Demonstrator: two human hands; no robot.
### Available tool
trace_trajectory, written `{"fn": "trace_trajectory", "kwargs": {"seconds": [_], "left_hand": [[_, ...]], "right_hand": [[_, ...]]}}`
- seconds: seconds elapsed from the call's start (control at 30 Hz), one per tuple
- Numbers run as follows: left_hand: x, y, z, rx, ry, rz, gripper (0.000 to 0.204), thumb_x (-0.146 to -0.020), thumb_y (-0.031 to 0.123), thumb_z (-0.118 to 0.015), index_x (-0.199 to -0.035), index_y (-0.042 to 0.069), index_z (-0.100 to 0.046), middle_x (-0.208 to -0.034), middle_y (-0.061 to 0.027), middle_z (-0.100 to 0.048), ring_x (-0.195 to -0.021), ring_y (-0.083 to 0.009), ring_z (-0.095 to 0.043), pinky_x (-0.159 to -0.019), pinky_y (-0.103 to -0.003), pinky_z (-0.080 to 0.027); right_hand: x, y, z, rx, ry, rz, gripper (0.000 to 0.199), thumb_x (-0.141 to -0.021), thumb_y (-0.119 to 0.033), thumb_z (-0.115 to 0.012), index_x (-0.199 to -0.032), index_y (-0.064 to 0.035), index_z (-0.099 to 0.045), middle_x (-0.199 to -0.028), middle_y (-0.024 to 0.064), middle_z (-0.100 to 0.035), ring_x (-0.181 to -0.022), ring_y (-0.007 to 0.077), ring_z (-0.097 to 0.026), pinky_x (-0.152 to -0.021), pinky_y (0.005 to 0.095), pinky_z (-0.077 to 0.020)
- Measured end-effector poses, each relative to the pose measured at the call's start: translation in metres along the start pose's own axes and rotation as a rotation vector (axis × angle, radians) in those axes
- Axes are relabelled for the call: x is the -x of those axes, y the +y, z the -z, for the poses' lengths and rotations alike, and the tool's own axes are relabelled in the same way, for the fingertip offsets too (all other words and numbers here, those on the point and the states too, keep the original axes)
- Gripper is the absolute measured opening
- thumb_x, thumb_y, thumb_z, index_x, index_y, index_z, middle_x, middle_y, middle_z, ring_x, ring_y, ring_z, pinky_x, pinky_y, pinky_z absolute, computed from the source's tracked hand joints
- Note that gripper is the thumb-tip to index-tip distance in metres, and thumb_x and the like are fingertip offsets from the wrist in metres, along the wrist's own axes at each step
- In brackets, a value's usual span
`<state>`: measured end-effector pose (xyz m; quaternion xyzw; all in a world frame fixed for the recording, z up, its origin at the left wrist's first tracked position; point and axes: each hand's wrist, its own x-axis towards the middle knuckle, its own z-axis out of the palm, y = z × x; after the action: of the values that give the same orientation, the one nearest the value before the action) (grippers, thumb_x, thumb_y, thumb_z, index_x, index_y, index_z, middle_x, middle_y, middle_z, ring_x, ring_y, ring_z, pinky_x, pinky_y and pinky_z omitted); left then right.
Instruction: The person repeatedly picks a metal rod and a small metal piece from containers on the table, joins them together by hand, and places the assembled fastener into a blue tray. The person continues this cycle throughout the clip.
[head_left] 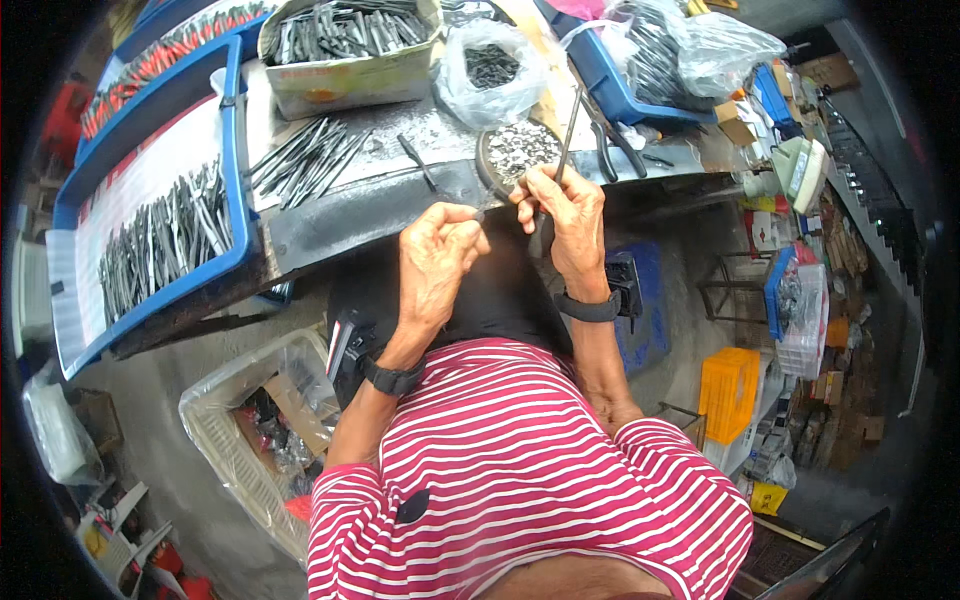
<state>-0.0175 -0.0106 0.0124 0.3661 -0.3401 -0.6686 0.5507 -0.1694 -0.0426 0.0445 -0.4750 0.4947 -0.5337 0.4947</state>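
My right hand [565, 215] grips a long thin dark metal tool [568, 135] that points up and away over the grey workbench [400, 190]. My left hand [437, 255] pinches a small dark piece [478, 213] between thumb and fingers, right beside the right hand. Both hands meet at the bench's near edge, just below a round dish [515, 150] of small metal bits. Black bands sit on both wrists.
A blue tray [150, 230] of dark metal tools lies at the left, with a loose pile [305, 155] next to it. A cardboard box [345, 45] of tools, a plastic bag [490, 70] and pliers [610, 135] crowd the bench. A lined basket [255, 430] stands on the floor.
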Motion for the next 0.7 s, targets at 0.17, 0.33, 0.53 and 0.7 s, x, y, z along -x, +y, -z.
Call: {"fn": "trace_trajectory", "kwargs": {"seconds": [0.17,0.33,0.53,0.7], "left_hand": [[0.001,-0.001,0.002,-0.010,0.002,0.026,0.014,-0.089,0.010,-0.055,-0.096,-0.002,-0.053,-0.071,-0.0065,-0.057,-0.052,-0.0033,-0.042,-0.044,-0.015,-0.031],[0.002,0.003,0.000,0.029,0.009,0.040,0.013,-0.089,0.010,-0.055,-0.096,-0.001,-0.053,-0.071,-0.0067,-0.058,-0.051,-0.0028,-0.042,-0.042,-0.014,-0.031],[0.002,0.003,-0.001,0.020,0.013,-0.005,0.013,-0.089,0.009,-0.055,-0.096,-0.001,-0.053,-0.072,-0.0061,-0.058,-0.051,-0.0025,-0.042,-0.042,-0.014,-0.031],[0.003,0.004,0.000,-0.038,0.021,-0.025,0.013,-0.088,0.009,-0.055,-0.095,-0.001,-0.053,-0.072,-0.0056,-0.059,-0.052,-0.0023,-0.044,-0.043,-0.014,-0.031]], "right_hand": [[0.000,-0.002,0.028,0.088,0.076,0.017,0.011,-0.085,-0.006,-0.055,-0.083,0.0036,-0.060,-0.070,0.0074,-0.061,-0.053,0.0080,-0.053,-0.046,0.0198,-0.0415],[-0.001,0.005,0.041,0.371,0.129,0.002,0.007,-0.083,-0.004,-0.055,-0.083,0.0018,-0.060,-0.066,0.0036,-0.059,-0.050,0.0054,-0.051,-0.043,0.0190,-0.0402],[0.001,0.014,0.035,0.864,0.054,0.349,0.013,-0.079,-0.005,-0.061,-0.091,0.0017,-0.063,-0.071,0.0056,-0.057,-0.059,0.0100,-0.053,-0.053,0.0233,-0.0420],[0.003,0.012,0.028,1.010,-0.014,0.412,0.024,-0.072,-0.007,-0.069,-0.095,-0.0013,-0.064,-0.078,0.0080,-0.051,-0.061,0.0172,-0.053,-0.055,0.0282,-0.0424]]}}
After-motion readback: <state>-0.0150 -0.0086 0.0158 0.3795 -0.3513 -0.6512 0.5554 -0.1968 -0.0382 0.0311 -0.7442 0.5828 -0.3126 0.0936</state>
